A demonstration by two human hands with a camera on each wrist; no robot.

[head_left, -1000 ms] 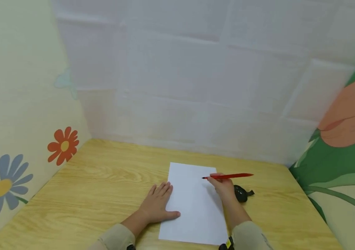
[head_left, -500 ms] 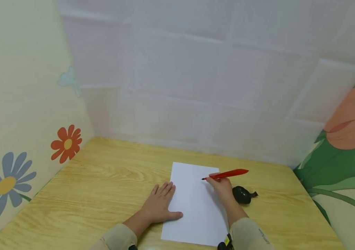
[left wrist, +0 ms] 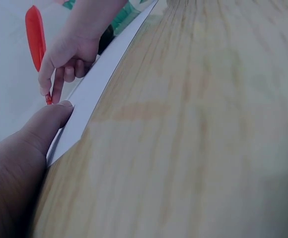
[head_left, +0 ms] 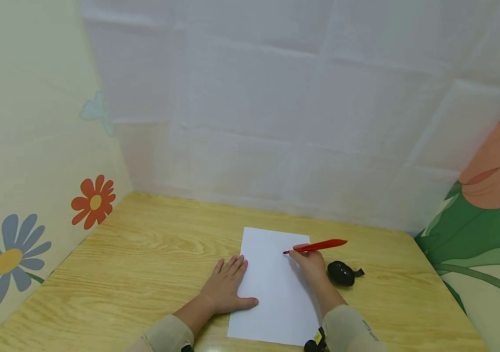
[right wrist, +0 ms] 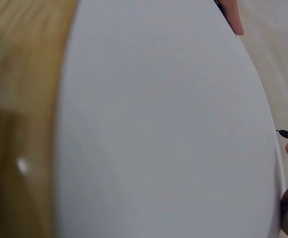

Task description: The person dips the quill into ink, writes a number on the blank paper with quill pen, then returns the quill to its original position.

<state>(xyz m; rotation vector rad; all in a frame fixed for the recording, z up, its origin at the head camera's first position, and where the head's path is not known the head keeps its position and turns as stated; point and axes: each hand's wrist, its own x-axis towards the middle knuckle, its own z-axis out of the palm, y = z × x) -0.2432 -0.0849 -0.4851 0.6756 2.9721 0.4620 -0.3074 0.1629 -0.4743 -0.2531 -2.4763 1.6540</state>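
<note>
My left hand (head_left: 225, 291) lies flat at the 9 o'clock side of a white rectangular sheet of paper (head_left: 271, 315), fingers straight, the thumb spread wide from them and resting on the paper. The sheet lies on the yellow wood-grain bench (head_left: 144, 259), its far end at 12 o'clock. With my right hand (head_left: 313, 266), at about 2 o'clock from the sheet's middle, I pinch a slim red pen (head_left: 325, 245) near its dark tip, the other fingers curled in beneath. Its broad, leaf-shaped tail points to about 3 o'clock, its tip to 9, over the paper's upper part; whether the tip touches, I cannot tell. Just beyond that hand, at 3 o'clock, sits a glossy black rounded object (head_left: 340, 274) with a short tab. A creased whitish cloth (head_left: 254, 98) hangs at 12 o'clock.
</note>
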